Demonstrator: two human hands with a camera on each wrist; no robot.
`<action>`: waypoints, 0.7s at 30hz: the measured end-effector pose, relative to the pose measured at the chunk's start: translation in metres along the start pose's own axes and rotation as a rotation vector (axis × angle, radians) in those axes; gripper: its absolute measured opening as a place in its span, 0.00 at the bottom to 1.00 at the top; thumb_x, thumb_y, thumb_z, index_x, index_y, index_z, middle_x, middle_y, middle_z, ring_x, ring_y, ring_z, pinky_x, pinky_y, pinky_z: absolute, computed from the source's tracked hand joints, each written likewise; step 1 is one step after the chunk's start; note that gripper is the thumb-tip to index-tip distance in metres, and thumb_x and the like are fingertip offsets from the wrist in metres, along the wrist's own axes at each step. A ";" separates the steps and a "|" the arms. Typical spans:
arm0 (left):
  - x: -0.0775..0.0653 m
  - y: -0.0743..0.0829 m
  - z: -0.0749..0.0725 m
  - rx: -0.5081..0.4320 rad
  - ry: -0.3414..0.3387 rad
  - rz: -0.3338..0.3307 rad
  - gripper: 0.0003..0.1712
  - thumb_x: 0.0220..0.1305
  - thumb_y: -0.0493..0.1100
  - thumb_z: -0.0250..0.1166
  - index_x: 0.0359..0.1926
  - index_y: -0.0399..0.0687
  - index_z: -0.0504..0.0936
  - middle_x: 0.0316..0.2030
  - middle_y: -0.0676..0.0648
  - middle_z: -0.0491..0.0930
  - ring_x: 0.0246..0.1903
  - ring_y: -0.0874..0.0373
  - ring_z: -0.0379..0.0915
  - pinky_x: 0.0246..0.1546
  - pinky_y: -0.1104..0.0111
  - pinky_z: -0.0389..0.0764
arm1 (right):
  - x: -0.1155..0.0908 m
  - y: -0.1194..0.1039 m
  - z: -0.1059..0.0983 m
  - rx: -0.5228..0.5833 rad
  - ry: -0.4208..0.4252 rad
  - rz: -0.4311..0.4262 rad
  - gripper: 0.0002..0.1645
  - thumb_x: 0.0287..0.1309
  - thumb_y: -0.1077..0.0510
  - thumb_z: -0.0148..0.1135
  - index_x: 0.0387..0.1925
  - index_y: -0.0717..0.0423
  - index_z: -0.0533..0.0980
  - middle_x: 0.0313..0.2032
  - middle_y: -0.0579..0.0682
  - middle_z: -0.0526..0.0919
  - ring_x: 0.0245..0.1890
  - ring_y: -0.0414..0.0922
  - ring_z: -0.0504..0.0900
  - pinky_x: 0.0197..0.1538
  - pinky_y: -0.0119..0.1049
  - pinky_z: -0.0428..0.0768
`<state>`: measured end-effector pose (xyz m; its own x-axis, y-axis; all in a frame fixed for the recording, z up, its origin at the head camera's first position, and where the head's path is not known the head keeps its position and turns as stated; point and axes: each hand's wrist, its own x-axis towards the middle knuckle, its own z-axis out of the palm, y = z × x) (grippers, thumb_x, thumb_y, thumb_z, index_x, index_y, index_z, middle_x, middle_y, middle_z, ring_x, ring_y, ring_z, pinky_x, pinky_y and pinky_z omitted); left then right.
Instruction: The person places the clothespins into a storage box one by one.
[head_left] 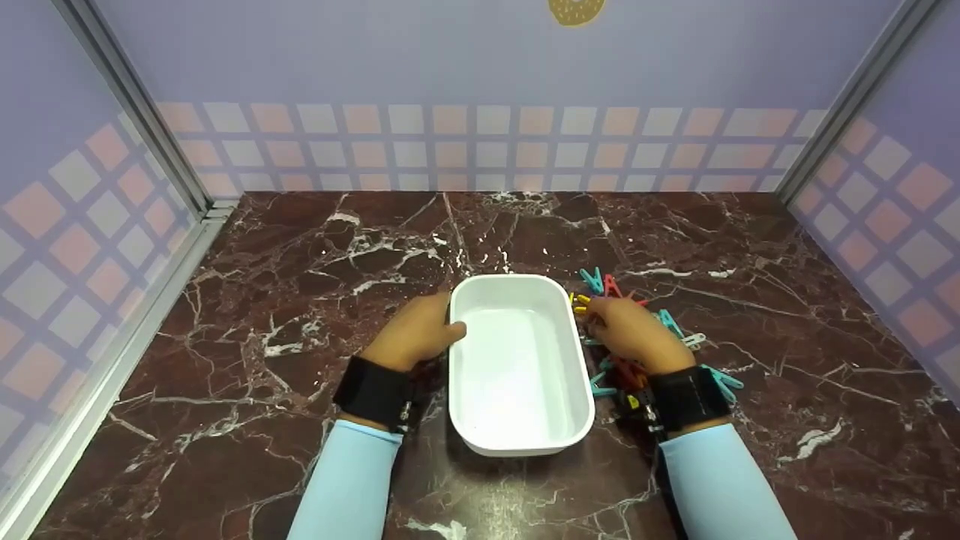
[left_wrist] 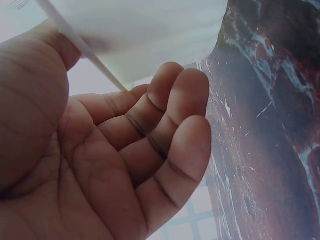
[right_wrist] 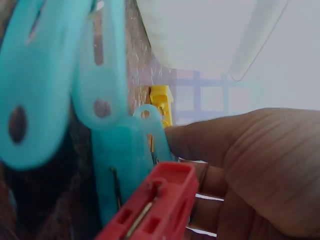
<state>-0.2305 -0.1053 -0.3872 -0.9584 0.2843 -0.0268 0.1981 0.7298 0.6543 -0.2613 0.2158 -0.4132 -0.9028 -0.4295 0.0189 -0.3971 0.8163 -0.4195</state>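
Patterned walls (head_left: 375,60) box in three sides, well apart from the hands. Dark marbled desk (head_left: 247,450) carries the rest. Mid-desk sits a white tub (head_left: 510,375), empty AFAICT. The L hand (head_left: 412,330) grips its L rim, thumb inside, fingers outside. The R hand (head_left: 634,330) is down among clothespins (head_left: 670,324) just R of the tub; its thumb is right at a teal pin (right_wrist: 160,135), but I can't tell if it's pinching one. Other colours incl. a red pin (right_wrist: 170,205), a yellow pin (right_wrist: 159,94) & a white pin (head_left: 694,340); some overlap.

To do this well, IMO: L thumb firm over the rim so the tub can't skid; one pin at a time btwn R thumb & fingertip, w/o dragging its neighbours.

Re: room, there's plenty L of the tub & beyond it. Tight spot's btwn R hand & the tub's R rim, so best lift above rim height b4 moving sideways.
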 end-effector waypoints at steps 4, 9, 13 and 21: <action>0.000 0.000 0.000 0.000 0.003 0.009 0.30 0.63 0.40 0.60 0.66 0.40 0.73 0.56 0.39 0.80 0.54 0.46 0.76 0.58 0.55 0.73 | 0.000 -0.003 -0.004 -0.007 -0.046 0.018 0.11 0.63 0.63 0.62 0.46 0.61 0.81 0.37 0.54 0.84 0.34 0.49 0.79 0.42 0.49 0.78; 0.001 0.001 0.000 0.014 0.011 0.039 0.30 0.62 0.39 0.60 0.66 0.39 0.73 0.55 0.39 0.80 0.55 0.46 0.76 0.59 0.55 0.72 | -0.002 -0.008 -0.014 -0.026 -0.080 0.022 0.14 0.60 0.61 0.66 0.47 0.62 0.79 0.37 0.53 0.84 0.35 0.50 0.80 0.43 0.50 0.78; 0.000 0.002 0.000 0.024 0.014 0.047 0.30 0.63 0.38 0.60 0.66 0.38 0.72 0.55 0.38 0.80 0.54 0.46 0.76 0.58 0.55 0.73 | -0.004 -0.014 -0.019 -0.017 -0.094 0.033 0.14 0.57 0.60 0.68 0.44 0.61 0.78 0.34 0.52 0.82 0.32 0.49 0.76 0.39 0.48 0.75; -0.001 0.001 0.002 0.059 0.031 0.054 0.29 0.63 0.38 0.60 0.65 0.37 0.73 0.53 0.37 0.81 0.51 0.45 0.78 0.56 0.54 0.74 | -0.004 -0.014 -0.014 -0.032 -0.137 0.002 0.22 0.55 0.60 0.70 0.51 0.64 0.79 0.46 0.57 0.84 0.43 0.53 0.80 0.48 0.52 0.77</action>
<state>-0.2286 -0.1033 -0.3880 -0.9517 0.3054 0.0318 0.2609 0.7496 0.6083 -0.2546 0.2115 -0.3944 -0.8736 -0.4747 -0.1070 -0.4022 0.8282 -0.3903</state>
